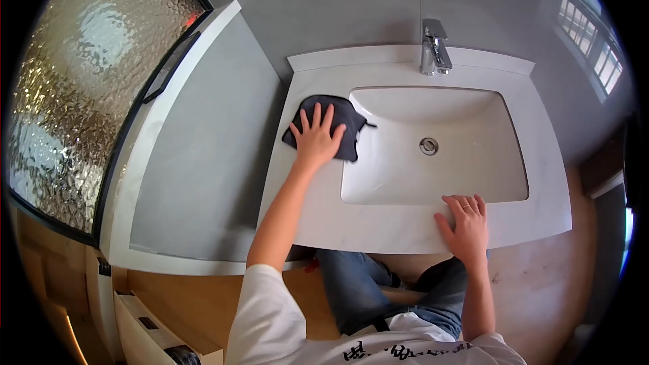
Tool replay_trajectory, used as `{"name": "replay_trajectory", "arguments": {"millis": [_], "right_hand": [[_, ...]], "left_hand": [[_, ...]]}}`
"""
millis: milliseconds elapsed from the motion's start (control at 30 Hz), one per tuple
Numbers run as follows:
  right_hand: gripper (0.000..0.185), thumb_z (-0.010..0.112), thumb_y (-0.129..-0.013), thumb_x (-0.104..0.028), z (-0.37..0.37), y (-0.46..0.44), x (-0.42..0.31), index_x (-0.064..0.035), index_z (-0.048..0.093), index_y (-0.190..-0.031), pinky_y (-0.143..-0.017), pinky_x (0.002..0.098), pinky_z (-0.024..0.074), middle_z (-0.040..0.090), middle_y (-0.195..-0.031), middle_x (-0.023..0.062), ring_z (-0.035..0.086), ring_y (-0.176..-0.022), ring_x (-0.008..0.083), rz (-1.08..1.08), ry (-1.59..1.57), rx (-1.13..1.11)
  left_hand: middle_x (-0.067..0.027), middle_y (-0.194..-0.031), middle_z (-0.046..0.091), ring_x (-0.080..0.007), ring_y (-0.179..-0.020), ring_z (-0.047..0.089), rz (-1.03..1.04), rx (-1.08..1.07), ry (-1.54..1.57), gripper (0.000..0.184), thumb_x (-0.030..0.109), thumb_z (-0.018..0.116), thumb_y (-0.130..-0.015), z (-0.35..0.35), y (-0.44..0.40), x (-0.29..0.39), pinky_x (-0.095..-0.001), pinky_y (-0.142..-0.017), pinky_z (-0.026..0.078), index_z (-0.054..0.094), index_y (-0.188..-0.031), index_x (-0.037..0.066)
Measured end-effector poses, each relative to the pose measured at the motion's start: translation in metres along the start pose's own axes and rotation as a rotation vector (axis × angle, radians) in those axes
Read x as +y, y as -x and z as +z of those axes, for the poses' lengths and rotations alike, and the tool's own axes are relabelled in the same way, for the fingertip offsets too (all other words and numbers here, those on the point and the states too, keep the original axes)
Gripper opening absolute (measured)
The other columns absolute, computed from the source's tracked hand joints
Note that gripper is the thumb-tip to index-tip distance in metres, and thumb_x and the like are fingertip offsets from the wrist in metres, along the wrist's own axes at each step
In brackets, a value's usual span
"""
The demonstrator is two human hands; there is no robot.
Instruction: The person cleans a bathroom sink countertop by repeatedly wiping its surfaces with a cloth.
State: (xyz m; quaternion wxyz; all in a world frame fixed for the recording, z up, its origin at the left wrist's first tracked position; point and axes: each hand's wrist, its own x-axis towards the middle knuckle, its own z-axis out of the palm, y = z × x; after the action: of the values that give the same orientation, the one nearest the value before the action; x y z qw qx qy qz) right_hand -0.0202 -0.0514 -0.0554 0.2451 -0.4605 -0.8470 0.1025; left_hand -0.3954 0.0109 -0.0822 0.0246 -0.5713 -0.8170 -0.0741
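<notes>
A dark grey cloth [346, 109] lies on the white countertop [324, 223], left of the sink, with a small loop reaching over the basin's edge. My left hand [316, 136] presses flat on it with fingers spread. At the front edge of the basin [446, 169], my right hand [466, 226] rests on the counter, its fingers bent over the rim and the thumb apart. Nothing shows in that hand.
A chrome faucet [434, 47] stands behind the basin, which has a round drain [428, 146]. A grey partition with a white edge [196, 142] rises on the left, beside a textured glass panel [88, 81]. Below it is an open drawer or box [152, 331].
</notes>
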Motion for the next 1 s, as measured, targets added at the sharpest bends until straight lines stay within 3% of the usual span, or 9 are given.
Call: {"name": "replay_trajectory", "arguments": {"millis": [233,433,667,733,933,1000], "right_hand": [[0.034,0.069,-0.082,-0.026,-0.002,-0.003,-0.001,-0.0041,0.066,-0.108,-0.105,0.0494,0.0354,0.067,-0.106,0.0099,0.060,-0.105,0.0280,0.005,0.014,-0.018],[0.034,0.069,-0.082,-0.026,-0.003,-0.005,0.002,-0.0037,0.067,-0.107,-0.104,0.0490,0.0361,0.068,-0.103,0.0112,0.061,-0.103,0.0284,-0.007,0.003,0.003],[0.032,0.068,-0.082,-0.026,0.002,-0.001,0.002,-0.0030,0.067,-0.104,-0.104,0.0484,0.0363,0.068,-0.102,0.0123,0.061,-0.102,0.0311,-0.017,-0.026,0.038],[0.032,0.068,-0.083,-0.026,0.002,-0.001,0.003,-0.0032,0.067,-0.105,-0.104,0.0483,0.0361,0.068,-0.102,0.0122,0.061,-0.103,0.0311,-0.028,-0.022,0.032],[0.031,0.067,-0.084,-0.024,0.005,0.002,0.004,-0.0046,0.066,-0.108,-0.105,0.0476,0.0357,0.067,-0.105,0.0114,0.059,-0.105,0.0300,-0.058,-0.025,0.027],[0.031,0.067,-0.084,-0.024,0.006,0.003,0.005,-0.0046,0.066,-0.109,-0.105,0.0475,0.0357,0.067,-0.105,0.0111,0.059,-0.105,0.0298,-0.061,-0.002,0.046]], "left_hand": [[-0.0132,-0.161,0.019,-0.0478,-0.145,0.012,-0.369,0.038,0.016,0.069,0.056,0.032,-0.097,0.015,-0.117,0.015,-0.0705,-0.111,0.004,0.027,-0.154,0.018],[-0.0128,-0.161,0.017,-0.0467,-0.146,0.011,-0.287,-0.001,0.028,0.071,0.057,0.031,-0.097,0.014,-0.150,0.011,-0.0695,-0.112,0.004,0.023,-0.155,0.018],[-0.0093,-0.162,0.016,-0.0408,-0.148,0.012,-0.146,-0.044,0.032,0.073,0.063,0.033,-0.095,0.011,-0.069,-0.001,-0.0652,-0.115,0.006,0.022,-0.155,0.023],[-0.0100,-0.162,0.018,-0.0396,-0.148,0.013,0.001,-0.036,0.017,0.072,0.062,0.035,-0.096,0.004,-0.028,-0.007,-0.0641,-0.115,0.007,0.024,-0.155,0.022],[-0.0146,-0.160,0.021,-0.0442,-0.146,0.014,0.158,0.037,0.043,0.069,0.051,0.047,-0.096,-0.021,0.126,-0.026,-0.0653,-0.113,0.008,0.028,-0.153,0.019],[-0.0132,-0.160,0.019,-0.0441,-0.145,0.016,0.138,0.039,0.020,0.068,0.040,0.055,-0.094,-0.037,0.175,-0.016,-0.0645,-0.113,0.012,0.030,-0.152,0.016]]}}
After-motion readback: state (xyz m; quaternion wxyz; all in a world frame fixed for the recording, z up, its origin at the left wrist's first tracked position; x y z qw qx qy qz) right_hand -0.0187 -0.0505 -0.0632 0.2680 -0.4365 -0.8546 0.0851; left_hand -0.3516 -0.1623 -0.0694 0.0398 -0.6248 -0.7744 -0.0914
